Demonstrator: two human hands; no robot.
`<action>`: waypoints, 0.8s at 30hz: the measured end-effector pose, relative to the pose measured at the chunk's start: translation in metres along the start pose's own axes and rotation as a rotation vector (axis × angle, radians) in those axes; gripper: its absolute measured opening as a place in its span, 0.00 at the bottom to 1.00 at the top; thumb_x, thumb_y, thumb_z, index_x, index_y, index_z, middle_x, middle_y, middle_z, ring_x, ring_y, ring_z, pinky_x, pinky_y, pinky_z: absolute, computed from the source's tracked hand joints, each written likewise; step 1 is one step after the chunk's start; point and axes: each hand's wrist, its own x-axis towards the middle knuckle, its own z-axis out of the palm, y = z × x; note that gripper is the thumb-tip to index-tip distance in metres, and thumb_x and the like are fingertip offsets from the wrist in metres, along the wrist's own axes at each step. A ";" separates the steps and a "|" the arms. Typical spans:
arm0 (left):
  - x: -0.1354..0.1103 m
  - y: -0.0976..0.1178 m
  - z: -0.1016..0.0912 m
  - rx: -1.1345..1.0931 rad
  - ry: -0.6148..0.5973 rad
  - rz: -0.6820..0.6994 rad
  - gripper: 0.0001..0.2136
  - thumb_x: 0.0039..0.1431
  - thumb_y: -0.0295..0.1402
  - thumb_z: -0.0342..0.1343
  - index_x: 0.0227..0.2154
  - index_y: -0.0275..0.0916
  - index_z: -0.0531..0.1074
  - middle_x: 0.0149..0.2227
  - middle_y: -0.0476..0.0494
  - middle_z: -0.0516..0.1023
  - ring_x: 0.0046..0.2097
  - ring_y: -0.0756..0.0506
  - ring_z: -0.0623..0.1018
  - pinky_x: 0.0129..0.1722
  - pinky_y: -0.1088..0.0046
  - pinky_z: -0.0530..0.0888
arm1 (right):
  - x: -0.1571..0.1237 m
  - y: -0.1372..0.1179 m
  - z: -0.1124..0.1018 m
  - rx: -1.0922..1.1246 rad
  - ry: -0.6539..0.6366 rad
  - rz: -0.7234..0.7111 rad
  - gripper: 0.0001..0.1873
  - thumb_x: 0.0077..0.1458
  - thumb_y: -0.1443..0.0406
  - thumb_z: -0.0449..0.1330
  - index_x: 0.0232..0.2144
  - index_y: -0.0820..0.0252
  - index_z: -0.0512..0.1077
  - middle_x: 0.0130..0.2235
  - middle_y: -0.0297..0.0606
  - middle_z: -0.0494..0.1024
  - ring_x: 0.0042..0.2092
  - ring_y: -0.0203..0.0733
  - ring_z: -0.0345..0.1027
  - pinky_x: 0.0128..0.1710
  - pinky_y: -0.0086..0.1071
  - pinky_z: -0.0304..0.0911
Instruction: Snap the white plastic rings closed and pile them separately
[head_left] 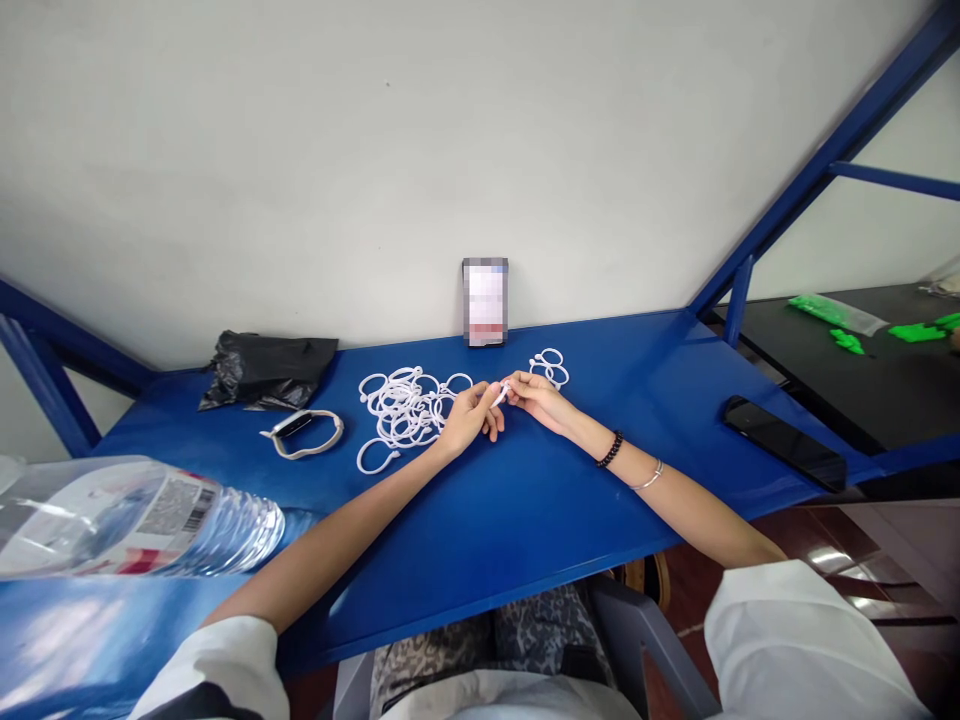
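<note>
Over the middle of the blue table, my left hand and my right hand meet with fingertips close together. Between them is a white plastic ring, partly hidden by the fingers. My left hand pinches one side of it, and my right thumb and fingers close on the other end. A heap of white rings, each with a small knob, lies just left of my left hand. Beyond my right hand rests a smaller group of white rings.
A black plastic bag, a watch and a large water bottle are at the left. One phone leans on the wall; another phone lies at the right. Green pieces sit on a black table.
</note>
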 end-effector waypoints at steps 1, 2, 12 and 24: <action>0.000 0.000 0.000 -0.007 0.001 -0.003 0.26 0.57 0.60 0.46 0.27 0.37 0.64 0.16 0.48 0.73 0.14 0.51 0.71 0.16 0.78 0.62 | 0.000 0.000 0.000 -0.006 -0.003 0.003 0.18 0.39 0.55 0.73 0.25 0.60 0.73 0.25 0.30 0.71 0.28 0.32 0.61 0.34 0.30 0.61; 0.000 0.000 0.000 -0.012 0.007 -0.005 0.27 0.58 0.60 0.44 0.27 0.36 0.64 0.16 0.47 0.73 0.14 0.51 0.71 0.16 0.78 0.62 | 0.000 -0.001 0.001 -0.014 -0.004 0.006 0.18 0.39 0.55 0.73 0.24 0.60 0.72 0.25 0.30 0.71 0.28 0.32 0.61 0.34 0.30 0.61; 0.000 -0.002 -0.002 -0.045 0.043 -0.030 0.32 0.58 0.63 0.39 0.22 0.36 0.67 0.15 0.45 0.72 0.14 0.50 0.70 0.15 0.76 0.60 | -0.004 -0.001 0.007 -0.055 0.030 -0.044 0.18 0.43 0.54 0.71 0.34 0.58 0.76 0.26 0.30 0.70 0.29 0.32 0.61 0.34 0.30 0.60; 0.002 -0.004 0.001 0.007 -0.023 0.037 0.25 0.54 0.56 0.54 0.34 0.35 0.68 0.18 0.50 0.73 0.16 0.52 0.71 0.18 0.78 0.63 | -0.004 0.000 0.006 -0.108 0.126 -0.138 0.23 0.40 0.50 0.71 0.21 0.58 0.66 0.24 0.29 0.68 0.28 0.32 0.59 0.33 0.30 0.57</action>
